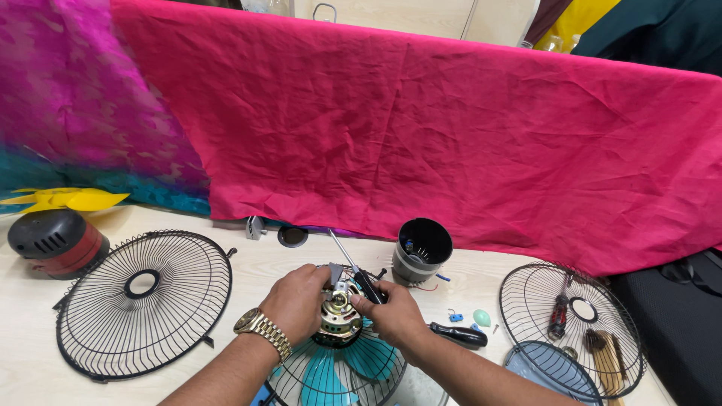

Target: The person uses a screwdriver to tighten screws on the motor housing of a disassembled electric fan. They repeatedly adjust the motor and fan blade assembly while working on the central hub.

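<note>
While bent over the pale tabletop, busy at what looks like a screw on top of the round brass-and-silver fan motor. Sits mid-table, that motor, atop the black wire guard with teal plastic blades, between both hands.

Left hand: cupped around the motor's left side, fingers curled and pressed close, bracing it; gold metal wristwatch on the wrist. Right hand: closed round the black handle of a long steel-shafted screwdriver, thumb and fingers pinching tight. Shaft slanting up and away to the left; cannot tell where the tip sits, hidden behind the fingers.

Judged from this: calls for a steady brace on the left and a tool kept seated square, lest it slip across the copper windings.

Nearby: black cylindrical plastic housing just behind, second black-handled screwdriver beside the right wrist, empty round wire guard well off to the left.
</note>
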